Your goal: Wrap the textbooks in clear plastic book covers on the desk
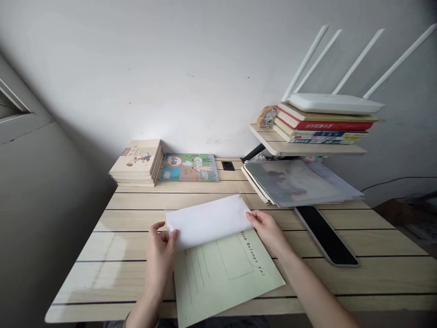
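A white sheet of paper, slightly tilted, is stretched between my two hands. My left hand grips its left end, the thumb on top and the fingers curled at the edge. At the opposite end, my right hand pinches the right edge between thumb and fingers. Beneath the paper lies a pale green book printed with "Book Belongs to:" and ruled lines. Its upper part is hidden by the sheet, and its lower corner reaches past the table's front edge. Whether the sheet is attached to the book I cannot tell.
A stack of beige books and a colourful textbook lie at the back left. To the right are a phone, a pile of folders and a raised shelf bearing books and a white router.
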A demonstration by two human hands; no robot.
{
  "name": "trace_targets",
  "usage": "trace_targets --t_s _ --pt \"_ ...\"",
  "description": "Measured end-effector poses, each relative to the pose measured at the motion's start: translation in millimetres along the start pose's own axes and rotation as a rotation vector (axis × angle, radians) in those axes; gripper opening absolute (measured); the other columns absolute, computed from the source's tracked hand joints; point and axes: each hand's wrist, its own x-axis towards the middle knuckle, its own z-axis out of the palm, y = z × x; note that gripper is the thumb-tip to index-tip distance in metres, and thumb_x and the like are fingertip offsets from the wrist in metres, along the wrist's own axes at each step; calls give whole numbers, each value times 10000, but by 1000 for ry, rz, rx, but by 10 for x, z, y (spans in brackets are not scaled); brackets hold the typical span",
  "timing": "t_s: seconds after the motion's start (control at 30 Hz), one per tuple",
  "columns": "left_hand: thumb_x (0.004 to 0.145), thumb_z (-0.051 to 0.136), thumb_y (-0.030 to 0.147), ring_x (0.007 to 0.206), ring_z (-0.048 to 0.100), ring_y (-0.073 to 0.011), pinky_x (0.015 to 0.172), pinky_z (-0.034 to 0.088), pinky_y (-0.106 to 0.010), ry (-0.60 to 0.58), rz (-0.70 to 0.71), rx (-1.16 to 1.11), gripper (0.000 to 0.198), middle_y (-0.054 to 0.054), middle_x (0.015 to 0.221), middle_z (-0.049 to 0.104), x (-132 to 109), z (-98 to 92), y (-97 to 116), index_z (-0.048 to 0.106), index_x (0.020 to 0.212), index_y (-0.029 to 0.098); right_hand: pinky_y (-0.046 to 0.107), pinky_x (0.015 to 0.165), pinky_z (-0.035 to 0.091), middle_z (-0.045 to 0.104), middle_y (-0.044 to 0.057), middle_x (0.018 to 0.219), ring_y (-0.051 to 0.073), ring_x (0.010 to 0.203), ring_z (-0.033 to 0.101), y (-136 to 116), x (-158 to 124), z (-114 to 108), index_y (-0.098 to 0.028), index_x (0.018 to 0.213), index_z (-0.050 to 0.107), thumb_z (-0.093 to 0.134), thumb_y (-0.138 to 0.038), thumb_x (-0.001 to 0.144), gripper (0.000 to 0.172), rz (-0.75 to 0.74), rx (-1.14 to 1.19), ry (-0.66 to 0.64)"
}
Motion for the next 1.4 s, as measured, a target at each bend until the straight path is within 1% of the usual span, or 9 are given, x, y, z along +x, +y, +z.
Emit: trace_targets --t_s 0.13,0.2,0.37,0.43,0.67,0.77,1.0,1.17,1.4 --pt "733 506 640 494 471 -174 510 348 -279 44 11 17 551 67 480 479 68 69 18 426 1026 181 256 494 272 394 -44 495 123 498 355 42 57 147 -214 568 432 503 -685 696 493 -48 -140 146" --pt "738 506 639 504 485 -173 524 363 -284 42 23 -13 576 60 498 504 71 56 0 415 1061 171 260 497 278 402 -38 497 128 499 361 44 79 188 -217 572 429 472 -698 710 502 -58 -167 196" --pt "684 636 570 734 628 -208 696 448 -332 -56 55 -150 665 -5 722 645 -3 -51 -108 387 1160 179 259 532 341 486 -12 568 148 569 431 43 76 183 -195 645 495 484 -676 739 490 -61 -38 232" --pt "674 653 548 714 632 -203 697 454 -337 -53 40 -186 633 5 707 637 31 -66 -105 411 1133 185 254 554 364 514 -6 614 153 610 453 30 51 191 -190 678 515 511 -646 749 462 -48 53 222" --pt "643 642 475 656 586 -177 625 434 -309 56 124 -123 398 13 661 591 598 18 135 472 872 197 259 593 412 582 9 679 172 655 516 -78 -2 340 -190 740 541 552 -610 740 420 3 248 233" --pt "646 610 489 613 557 -167 573 407 -289 25 94 -93 373 21 644 568 690 39 85 457 833 205 263 561 395 577 14 631 170 614 507 -82 61 344 -178 707 558 582 -600 699 423 25 182 232" --pt "747 518 471 513 519 -164 534 344 -277 36 12 109 288 57 554 532 426 -39 -19 430 857 220 240 466 294 463 -28 488 133 504 428 -45 289 290 -197 531 485 556 -510 673 351 96 -130 116" --pt "739 533 512 516 515 -169 510 346 -273 17 33 78 376 58 574 529 464 -50 63 433 946 215 242 455 273 382 -41 450 127 478 382 -91 302 303 -224 487 387 485 -563 703 414 52 -283 141" --pt "745 528 465 518 511 -172 513 338 -272 36 39 186 354 89 532 429 505 6 -7 417 963 210 257 466 271 433 -17 415 136 451 384 -153 299 358 -228 450 393 521 -496 698 387 -13 -474 145"
